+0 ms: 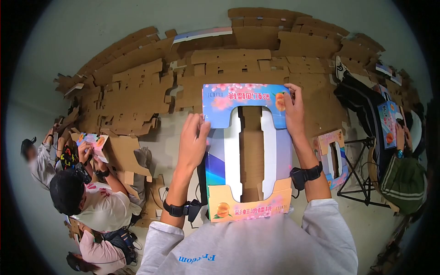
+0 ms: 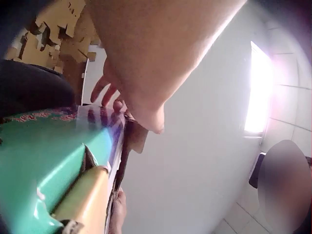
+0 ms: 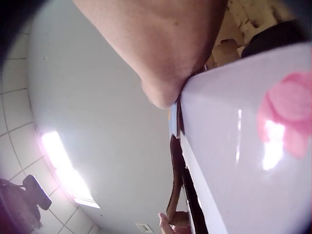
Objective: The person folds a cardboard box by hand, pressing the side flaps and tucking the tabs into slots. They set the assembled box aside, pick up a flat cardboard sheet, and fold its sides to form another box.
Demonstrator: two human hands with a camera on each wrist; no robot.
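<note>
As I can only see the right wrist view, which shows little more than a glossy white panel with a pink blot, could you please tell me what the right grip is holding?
Observer: The right grip holds the upper right corner of a flat printed carton. The carton is blue with peach pictures and has a long cut-out window down its middle.
Operator: Thank you. Where is the other grip, please?
Observer: The left grip holds the carton's left edge, just below the upper blue panel, so both are on the same carton.
</note>
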